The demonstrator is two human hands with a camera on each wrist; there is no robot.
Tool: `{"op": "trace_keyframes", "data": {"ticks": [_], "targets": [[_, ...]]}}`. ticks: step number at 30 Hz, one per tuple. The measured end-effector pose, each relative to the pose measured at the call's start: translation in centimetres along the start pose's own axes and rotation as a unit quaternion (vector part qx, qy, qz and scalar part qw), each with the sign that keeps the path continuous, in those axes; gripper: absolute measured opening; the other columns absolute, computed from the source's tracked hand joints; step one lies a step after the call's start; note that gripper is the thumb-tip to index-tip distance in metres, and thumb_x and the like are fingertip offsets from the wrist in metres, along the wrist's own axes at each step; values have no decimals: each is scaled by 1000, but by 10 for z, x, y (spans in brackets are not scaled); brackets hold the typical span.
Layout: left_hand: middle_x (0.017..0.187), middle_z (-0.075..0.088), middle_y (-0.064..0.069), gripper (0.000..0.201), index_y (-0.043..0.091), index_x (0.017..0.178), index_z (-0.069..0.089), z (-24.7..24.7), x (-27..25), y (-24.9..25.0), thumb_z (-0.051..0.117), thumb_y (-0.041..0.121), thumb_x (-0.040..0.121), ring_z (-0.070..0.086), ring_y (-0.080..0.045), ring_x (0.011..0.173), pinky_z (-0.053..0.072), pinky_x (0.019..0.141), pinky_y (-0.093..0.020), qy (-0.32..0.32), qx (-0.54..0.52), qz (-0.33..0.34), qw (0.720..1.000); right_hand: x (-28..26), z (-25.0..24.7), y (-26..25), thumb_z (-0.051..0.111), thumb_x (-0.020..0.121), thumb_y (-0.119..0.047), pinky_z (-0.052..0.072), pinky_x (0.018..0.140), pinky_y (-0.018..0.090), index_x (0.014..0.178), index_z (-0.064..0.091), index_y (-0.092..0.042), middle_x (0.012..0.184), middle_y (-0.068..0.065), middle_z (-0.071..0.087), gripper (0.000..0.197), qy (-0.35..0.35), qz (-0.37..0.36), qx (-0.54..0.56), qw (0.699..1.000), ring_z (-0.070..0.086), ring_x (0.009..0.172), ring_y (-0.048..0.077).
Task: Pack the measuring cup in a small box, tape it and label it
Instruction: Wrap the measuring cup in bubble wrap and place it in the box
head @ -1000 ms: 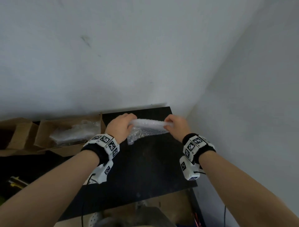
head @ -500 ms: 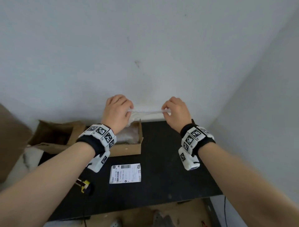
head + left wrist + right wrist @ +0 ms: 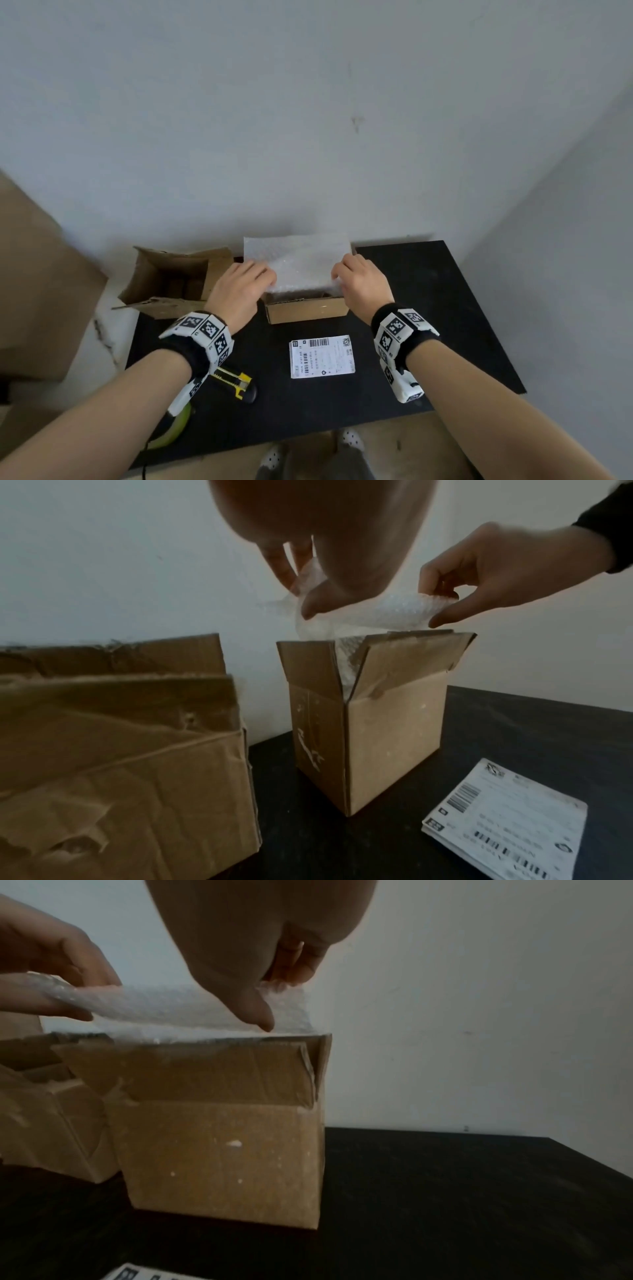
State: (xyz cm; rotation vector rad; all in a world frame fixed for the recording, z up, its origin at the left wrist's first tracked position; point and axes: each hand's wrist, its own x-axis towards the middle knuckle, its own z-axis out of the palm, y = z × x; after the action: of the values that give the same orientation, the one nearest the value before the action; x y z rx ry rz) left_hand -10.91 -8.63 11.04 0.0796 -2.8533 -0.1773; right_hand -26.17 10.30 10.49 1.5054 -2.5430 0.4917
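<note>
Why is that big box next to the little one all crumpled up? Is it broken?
The bigger cardboard box left of the small box looks battered: creased walls, ragged flap edges and torn patches on its surface. It stands open on the table's left edge. Nothing has spilled.

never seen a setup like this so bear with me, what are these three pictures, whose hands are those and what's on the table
No robot here: a person packs a parcel, wearing one camera on the head and one on each wrist. The wide picture is the head view; the two dark ones look along each hand. The left hand and right hand each pinch a bubble wrap sheet over the open small box. On the black table lie a shipping label, a utility knife and a bigger open box. No measuring cup shows.
</note>
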Motion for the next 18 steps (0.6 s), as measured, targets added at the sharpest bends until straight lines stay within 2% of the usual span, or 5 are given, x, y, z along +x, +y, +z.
{"op": "trace_keyframes", "data": {"ticks": [5,8,12,15,18], "targets": [[96,62,-5,42,13,87,63,12,-3,-5,71,-13,55,60,-24,90,51,74,-33,-52,-10,3,999,-6,11,-1,69,51,18,41,55,25,75,63,-8,73,6,58,36,-42,29,8,999,55,62,24],[99,62,-2,43,15,90,65,15,1,-7,71,-12,57,59,-22,94,52,77,-33,-70,-18,12,997,-4,7,2,62,71,11,52,70,36,90,67,-8,92,8,61,27,-103,56,19,993,58,84,27],[94,67,-2,44,14,88,69,8,7,-6,75,-13,53,63,-22,88,53,77,-33,-32,-28,37,998,2,2,9,52,87,-2,47,84,31,111,63,-15,114,2,56,30,-198,96,12,975,53,106,20],[93,67,-7,35,10,91,70,-5,23,-6,77,-8,61,63,-25,86,53,78,-37,33,-29,16,999,4,0,14,52,87,-6,44,70,30,107,61,-11,109,4,57,23,-132,115,35,984,56,96,23],[83,58,-8,29,9,102,68,-19,41,-2,72,2,74,55,-22,69,49,59,-32,45,-25,-42,998,4,1,17,54,84,-6,34,62,26,102,57,-8,102,6,57,18,-97,129,58,985,53,78,21]]}}
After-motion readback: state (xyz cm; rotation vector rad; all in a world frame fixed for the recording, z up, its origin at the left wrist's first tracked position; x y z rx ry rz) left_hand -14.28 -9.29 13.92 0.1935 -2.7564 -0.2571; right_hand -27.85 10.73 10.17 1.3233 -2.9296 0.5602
